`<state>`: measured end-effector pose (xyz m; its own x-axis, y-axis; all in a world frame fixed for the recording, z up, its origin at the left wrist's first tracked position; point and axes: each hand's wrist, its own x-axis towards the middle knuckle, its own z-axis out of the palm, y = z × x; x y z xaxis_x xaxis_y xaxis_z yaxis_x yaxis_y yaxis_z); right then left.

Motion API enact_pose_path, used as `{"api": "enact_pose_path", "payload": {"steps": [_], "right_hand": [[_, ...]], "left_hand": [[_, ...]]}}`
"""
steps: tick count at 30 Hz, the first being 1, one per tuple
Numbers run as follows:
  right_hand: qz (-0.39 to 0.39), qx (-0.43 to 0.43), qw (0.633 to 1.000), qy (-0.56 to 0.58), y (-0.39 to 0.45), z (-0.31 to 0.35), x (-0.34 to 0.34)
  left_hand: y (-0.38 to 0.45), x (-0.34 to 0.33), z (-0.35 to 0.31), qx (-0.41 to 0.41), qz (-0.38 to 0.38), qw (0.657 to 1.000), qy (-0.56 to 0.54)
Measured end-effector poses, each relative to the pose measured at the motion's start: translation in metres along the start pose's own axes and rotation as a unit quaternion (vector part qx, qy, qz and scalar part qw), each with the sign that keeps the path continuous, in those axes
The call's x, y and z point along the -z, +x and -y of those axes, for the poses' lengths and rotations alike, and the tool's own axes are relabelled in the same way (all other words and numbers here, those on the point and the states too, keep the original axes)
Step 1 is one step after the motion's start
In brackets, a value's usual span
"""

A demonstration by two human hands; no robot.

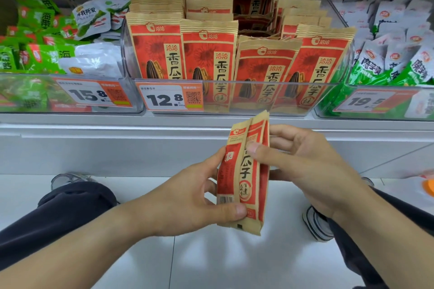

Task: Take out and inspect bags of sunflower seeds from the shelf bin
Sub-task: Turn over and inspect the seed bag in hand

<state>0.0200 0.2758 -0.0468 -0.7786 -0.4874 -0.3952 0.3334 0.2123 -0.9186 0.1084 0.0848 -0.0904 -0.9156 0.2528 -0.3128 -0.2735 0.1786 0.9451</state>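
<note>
Two red-and-tan sunflower seed bags are held upright together in front of the shelf, below the bin. My left hand grips their lower part, thumb across the bottom near the barcode. My right hand holds them from the right, thumb pressed on the front near the top, fingers behind. The clear shelf bin behind holds several rows of the same seed bags, standing upright, with a 12.8 price tag on its front.
A bin of green and white snack packs stands to the left, another with white-and-green packs to the right. The white shelf ledge runs below. My knees and shoes sit on the white tiled floor.
</note>
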Motion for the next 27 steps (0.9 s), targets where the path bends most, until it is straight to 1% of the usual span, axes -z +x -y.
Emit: {"api": "enact_pose_path", "payload": {"steps": [2, 5, 10, 18, 23, 25, 27], "right_hand": [[0.04, -0.001, 0.999, -0.019, -0.001, -0.004, -0.002], [0.055, -0.002, 0.998, -0.029, 0.001, -0.009, -0.004], [0.053, 0.003, 0.998, -0.041, 0.003, -0.012, -0.002], [0.047, 0.004, 0.997, -0.067, 0.002, -0.011, -0.003], [0.048, 0.011, 0.998, -0.049, 0.001, -0.01, -0.003], [0.043, 0.018, 0.998, -0.04, 0.0, -0.012, -0.005], [0.034, 0.029, 0.997, -0.065, 0.0, -0.013, -0.009]], "left_hand": [[0.0, -0.001, 0.002, -0.001, -0.005, 1.0, 0.008], [0.002, -0.005, 0.005, 0.006, -0.021, 0.999, 0.037], [0.005, -0.007, 0.007, 0.026, -0.019, 0.999, 0.043], [0.004, -0.007, 0.003, 0.024, -0.016, 0.999, 0.032], [-0.001, -0.01, -0.004, 0.018, 0.0, 1.0, -0.018], [-0.001, -0.012, -0.006, 0.014, -0.008, 1.0, -0.025], [-0.002, -0.017, -0.012, -0.004, -0.031, 0.999, -0.017]]}}
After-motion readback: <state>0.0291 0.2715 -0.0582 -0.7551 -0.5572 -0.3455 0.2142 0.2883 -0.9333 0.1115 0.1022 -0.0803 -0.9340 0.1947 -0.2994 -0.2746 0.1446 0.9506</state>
